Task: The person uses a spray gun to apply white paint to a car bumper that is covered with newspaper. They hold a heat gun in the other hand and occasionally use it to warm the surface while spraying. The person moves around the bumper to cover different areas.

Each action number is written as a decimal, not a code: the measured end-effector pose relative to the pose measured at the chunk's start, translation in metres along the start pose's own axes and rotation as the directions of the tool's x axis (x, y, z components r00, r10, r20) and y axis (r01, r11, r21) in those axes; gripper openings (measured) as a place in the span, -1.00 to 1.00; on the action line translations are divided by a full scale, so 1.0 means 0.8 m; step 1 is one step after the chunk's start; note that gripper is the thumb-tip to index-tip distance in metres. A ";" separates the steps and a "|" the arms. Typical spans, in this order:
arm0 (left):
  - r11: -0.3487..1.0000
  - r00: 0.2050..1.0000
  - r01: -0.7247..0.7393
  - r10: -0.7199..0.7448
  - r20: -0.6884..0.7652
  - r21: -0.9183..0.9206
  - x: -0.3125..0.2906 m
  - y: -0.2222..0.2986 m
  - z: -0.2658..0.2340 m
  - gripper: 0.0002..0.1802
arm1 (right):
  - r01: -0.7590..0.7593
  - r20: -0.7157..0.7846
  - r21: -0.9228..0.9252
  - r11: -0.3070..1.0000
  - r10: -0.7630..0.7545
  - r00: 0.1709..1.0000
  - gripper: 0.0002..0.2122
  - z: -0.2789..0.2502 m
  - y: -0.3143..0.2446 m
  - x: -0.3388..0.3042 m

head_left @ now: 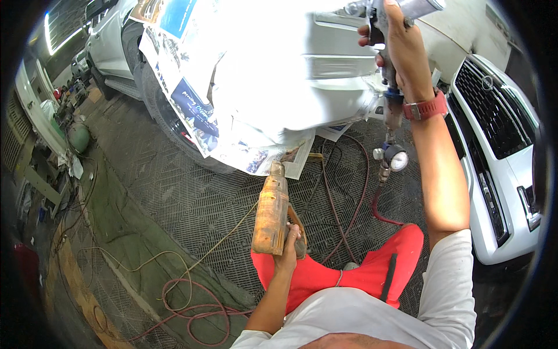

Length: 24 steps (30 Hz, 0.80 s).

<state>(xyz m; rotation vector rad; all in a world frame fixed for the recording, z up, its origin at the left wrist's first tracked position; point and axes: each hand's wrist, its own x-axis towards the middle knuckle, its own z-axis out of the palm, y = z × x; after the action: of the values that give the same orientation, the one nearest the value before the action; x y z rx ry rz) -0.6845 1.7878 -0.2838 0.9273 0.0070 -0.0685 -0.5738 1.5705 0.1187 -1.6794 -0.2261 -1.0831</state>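
Observation:
My left hand (289,247) is closed around the handle of a worn orange heat gun (270,215), held low in front of my body. Its nozzle points up toward the lower edge of a white car bumper (337,68), which glares brightly. In my raised right hand (407,58), at the upper right, is a metal spray gun (381,26), its front near the bumper. Below its grip hang a clear filter (393,113) and a round pressure gauge (398,161), joined to a red air hose (378,212). Printed paper sheets (197,110) cover the car's wheel area beside the bumper.
A white car front with a black grille (494,104) stands close to my right arm. Hoses and cords (197,302) loop over the patterned floor mat (203,198). A green cloth strip (128,227) lies at left, with a green tank (78,138) beyond it.

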 end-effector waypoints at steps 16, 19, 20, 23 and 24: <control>0.999 0.999 0.045 -0.045 -0.013 0.011 -0.001 -0.012 0.000 -0.74 | -0.176 0.287 -0.160 0.971 0.216 0.933 -0.46 0.064 0.028 -0.080; 0.999 0.999 0.050 -0.050 -0.021 0.003 -0.003 -0.014 -0.002 -0.74 | -0.186 0.253 -0.196 0.963 0.232 0.939 -0.44 0.046 0.039 -0.079; 0.999 0.999 0.047 -0.047 -0.022 0.005 -0.003 -0.014 -0.002 -0.74 | -0.182 0.226 -0.205 0.962 0.228 0.947 -0.43 0.038 0.046 -0.077; 0.999 0.999 0.037 -0.037 -0.022 0.010 -0.004 -0.014 0.002 -0.75 | -0.179 0.119 -0.173 0.969 0.201 0.972 -0.40 -0.002 0.050 -0.071; 0.999 0.999 0.036 -0.036 -0.021 0.011 -0.003 -0.015 0.003 -0.75 | -0.169 0.068 -0.146 0.975 0.180 0.981 -0.39 -0.012 0.049 -0.074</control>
<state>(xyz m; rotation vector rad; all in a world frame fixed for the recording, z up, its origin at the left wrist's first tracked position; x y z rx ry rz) -0.6880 1.7790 -0.2923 0.9396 0.0424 -0.0924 -0.5881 1.5672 0.0489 -1.8337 -0.0537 -0.9176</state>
